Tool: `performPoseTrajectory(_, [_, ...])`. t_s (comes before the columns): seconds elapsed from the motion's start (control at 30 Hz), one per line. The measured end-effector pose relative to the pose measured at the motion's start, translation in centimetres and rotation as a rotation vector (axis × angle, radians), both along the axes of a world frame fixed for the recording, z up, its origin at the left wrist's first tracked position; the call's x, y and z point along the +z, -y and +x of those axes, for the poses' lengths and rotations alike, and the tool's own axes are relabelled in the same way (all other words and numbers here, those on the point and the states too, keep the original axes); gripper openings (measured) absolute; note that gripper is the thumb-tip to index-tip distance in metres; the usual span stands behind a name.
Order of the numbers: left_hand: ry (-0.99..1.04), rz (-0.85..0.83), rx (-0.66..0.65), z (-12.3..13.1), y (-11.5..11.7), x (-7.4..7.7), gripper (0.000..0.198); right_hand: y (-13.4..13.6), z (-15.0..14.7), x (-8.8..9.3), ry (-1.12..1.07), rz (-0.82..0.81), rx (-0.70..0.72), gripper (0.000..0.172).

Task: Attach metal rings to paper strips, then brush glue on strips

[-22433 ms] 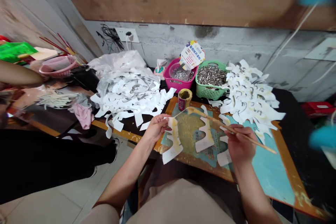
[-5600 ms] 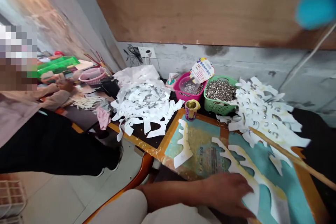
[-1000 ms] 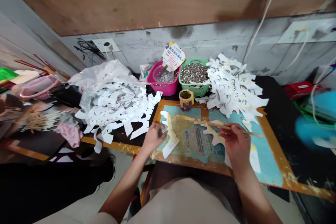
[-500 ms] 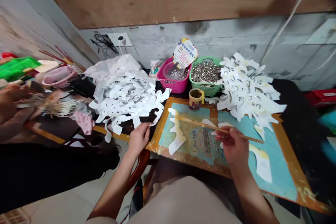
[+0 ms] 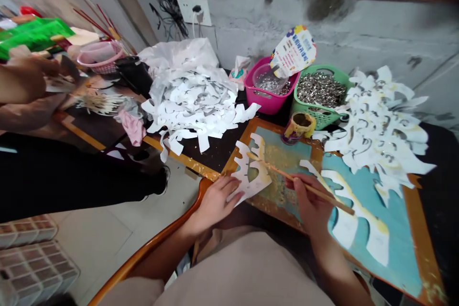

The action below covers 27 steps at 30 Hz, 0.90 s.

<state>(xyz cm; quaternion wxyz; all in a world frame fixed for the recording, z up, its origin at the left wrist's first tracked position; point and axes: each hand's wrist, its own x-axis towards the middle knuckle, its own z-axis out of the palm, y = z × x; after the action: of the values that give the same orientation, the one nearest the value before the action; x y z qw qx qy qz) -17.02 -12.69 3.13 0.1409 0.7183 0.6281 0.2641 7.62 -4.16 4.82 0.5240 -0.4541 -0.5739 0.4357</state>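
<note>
The right hand (image 5: 310, 198) pinches a wooden stick (image 5: 272, 169) between thumb and fingertips, its far end over a paper cutout (image 5: 253, 172). Whether the tip touches the paper is hard to make out. The left hand (image 5: 215, 203) lies just beside the cutout, fingers (image 5: 229, 186) close together, tips at its lower edge. The cutout rests on a painted board (image 5: 419, 244). The right hand hides part of a second cutout (image 5: 358, 224). A small can (image 5: 299, 126) stands near the board's far edge.

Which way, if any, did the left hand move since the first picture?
Yes: the left hand moved toward the person, past the near edge of the painted board.
</note>
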Motion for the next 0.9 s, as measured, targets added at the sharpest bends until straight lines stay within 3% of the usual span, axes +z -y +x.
performPoseTrajectory(0.13, [0.036, -0.027, 0.055, -1.8, -2.9, -0.5, 0.039, 0.5, -1.5, 0.2, 0.224, 0.174, 0.014, 0.012])
performPoseTrajectory(0.27, [0.013, -0.108, -0.018, -2.9, -5.3, -1.5, 0.072, 1.2, -2.6, 0.1, 0.472, 0.430, 0.090, 0.015])
performPoseTrajectory(0.4, [0.012, -0.222, -0.074, -3.6, -6.2, -2.0, 0.099, 2.6, -3.3, 0.3, 0.552, 0.521, 0.188, 0.018])
performPoseTrajectory(0.53, [0.018, -0.248, -0.125, -4.0, -6.6, -2.1, 0.115, 3.9, -3.7, 0.2, 0.651, 0.595, 0.187, 0.016])
performPoseTrajectory(0.9, [-0.016, -0.237, -0.102, -3.9, -6.9, -2.2, 0.122, 7.2, -3.0, 0.5, 0.843, 0.825, 0.294, 0.025])
